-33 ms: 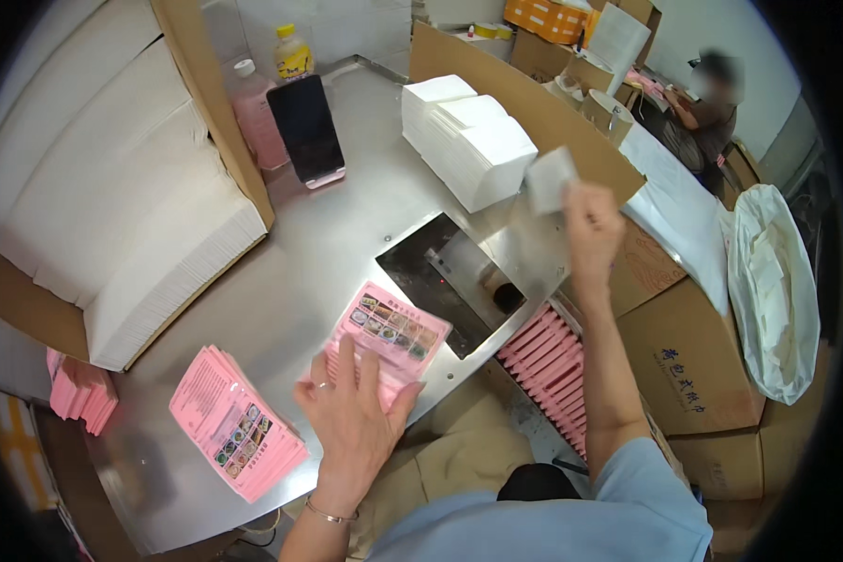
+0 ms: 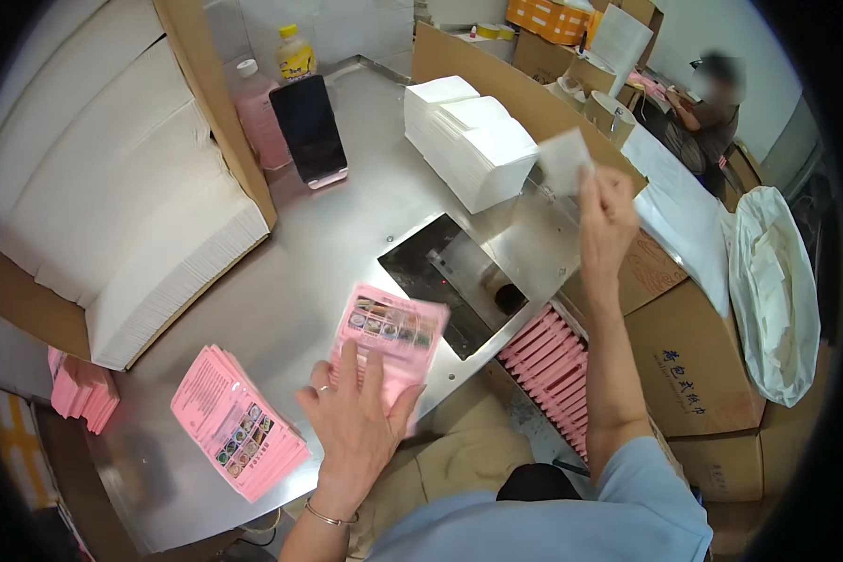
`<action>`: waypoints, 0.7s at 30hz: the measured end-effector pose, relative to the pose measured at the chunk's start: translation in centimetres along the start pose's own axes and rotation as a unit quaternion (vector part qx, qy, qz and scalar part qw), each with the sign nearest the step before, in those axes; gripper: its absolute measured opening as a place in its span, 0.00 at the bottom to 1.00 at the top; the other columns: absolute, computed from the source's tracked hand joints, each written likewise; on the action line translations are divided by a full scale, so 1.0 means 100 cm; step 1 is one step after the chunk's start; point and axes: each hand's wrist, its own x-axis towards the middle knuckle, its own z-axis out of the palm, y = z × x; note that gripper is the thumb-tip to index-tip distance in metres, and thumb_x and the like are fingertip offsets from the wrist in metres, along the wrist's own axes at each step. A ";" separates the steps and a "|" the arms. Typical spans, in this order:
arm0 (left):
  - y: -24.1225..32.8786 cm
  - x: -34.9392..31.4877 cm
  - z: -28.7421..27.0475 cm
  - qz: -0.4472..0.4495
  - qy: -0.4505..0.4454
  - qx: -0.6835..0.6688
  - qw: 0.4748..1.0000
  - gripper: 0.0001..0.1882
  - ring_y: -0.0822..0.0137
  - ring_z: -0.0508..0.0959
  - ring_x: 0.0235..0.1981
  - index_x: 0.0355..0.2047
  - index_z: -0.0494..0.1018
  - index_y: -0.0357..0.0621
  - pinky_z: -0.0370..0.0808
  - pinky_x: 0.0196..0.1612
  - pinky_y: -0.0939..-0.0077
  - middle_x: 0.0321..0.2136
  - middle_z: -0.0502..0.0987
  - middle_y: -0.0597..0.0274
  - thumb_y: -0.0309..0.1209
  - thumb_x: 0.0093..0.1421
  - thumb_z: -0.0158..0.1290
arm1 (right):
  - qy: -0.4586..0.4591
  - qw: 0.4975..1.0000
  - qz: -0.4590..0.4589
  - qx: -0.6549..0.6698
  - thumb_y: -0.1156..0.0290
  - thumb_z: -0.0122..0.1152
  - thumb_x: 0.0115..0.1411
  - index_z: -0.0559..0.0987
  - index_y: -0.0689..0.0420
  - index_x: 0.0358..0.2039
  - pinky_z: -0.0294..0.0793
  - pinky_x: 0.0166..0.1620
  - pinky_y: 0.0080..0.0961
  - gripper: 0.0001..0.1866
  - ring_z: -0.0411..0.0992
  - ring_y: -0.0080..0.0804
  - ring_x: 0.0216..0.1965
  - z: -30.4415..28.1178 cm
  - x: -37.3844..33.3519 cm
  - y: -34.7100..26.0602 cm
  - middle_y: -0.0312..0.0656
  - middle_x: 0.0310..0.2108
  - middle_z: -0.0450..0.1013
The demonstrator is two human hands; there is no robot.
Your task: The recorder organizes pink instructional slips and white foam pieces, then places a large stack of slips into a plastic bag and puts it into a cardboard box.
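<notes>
My left hand (image 2: 354, 421) lies spread over a pink printed packet (image 2: 391, 323) near the table's front edge, fingertips on its surface. How far the thumb reaches under it is hidden. Out to the right, my right hand (image 2: 607, 220) pinches a folded white paper napkin (image 2: 566, 161), slightly blurred. Beside that napkin stands a tall stack of white napkins (image 2: 478, 140). Left of my left hand rests a pile of similar pink packets (image 2: 239, 421). A dark rectangular opening (image 2: 451, 281) is set in the metal table between my hands.
An open carton (image 2: 262, 201) of white napkins fills the left side. A phone (image 2: 309, 131) stands before two bottles. Pink packets (image 2: 548, 365) fill a box below the table edge. Cartons (image 2: 693, 365) and a white bag (image 2: 773, 290) stand right. Another person (image 2: 712, 112) sits far off.
My right hand has moved slightly right with the napkin. Under my left hand the pink packet has turned a little, while the hand itself has barely moved.
</notes>
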 end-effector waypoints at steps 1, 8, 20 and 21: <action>0.003 -0.004 -0.004 -0.009 -0.041 -0.036 0.998 0.29 0.48 0.68 0.44 0.49 0.75 0.43 0.64 0.49 0.50 0.48 0.70 0.46 0.49 0.53 0.63 | 0.030 0.998 -0.057 -0.019 0.72 0.63 0.56 0.85 0.56 0.33 0.69 0.38 0.35 0.06 0.71 0.41 0.39 0.003 0.014 -0.016 0.41 0.37 0.76; 0.009 -0.006 0.014 0.004 0.005 -0.070 0.998 0.28 0.52 0.68 0.38 0.50 0.75 0.42 0.67 0.41 0.58 0.43 0.70 0.48 0.47 0.55 0.62 | -0.156 0.902 -0.301 -0.269 0.66 0.65 0.56 0.85 0.53 0.30 0.67 0.41 0.37 0.06 0.70 0.41 0.40 0.069 0.025 0.008 0.39 0.32 0.73; 0.010 0.004 0.019 0.003 0.045 -0.070 0.996 0.25 0.54 0.70 0.36 0.46 0.77 0.43 0.65 0.36 0.59 0.43 0.72 0.49 0.49 0.57 0.59 | -0.203 0.936 -0.187 -0.220 0.65 0.58 0.58 0.85 0.59 0.24 0.72 0.39 0.44 0.13 0.72 0.45 0.37 0.084 0.032 0.018 0.47 0.30 0.76; 0.007 0.004 0.018 -0.005 0.047 -0.066 0.997 0.25 0.54 0.70 0.36 0.46 0.77 0.43 0.65 0.36 0.59 0.43 0.72 0.49 0.49 0.57 0.59 | -0.205 0.939 -0.179 -0.211 0.66 0.58 0.57 0.85 0.59 0.23 0.72 0.39 0.44 0.12 0.72 0.45 0.38 0.087 0.029 0.015 0.47 0.30 0.76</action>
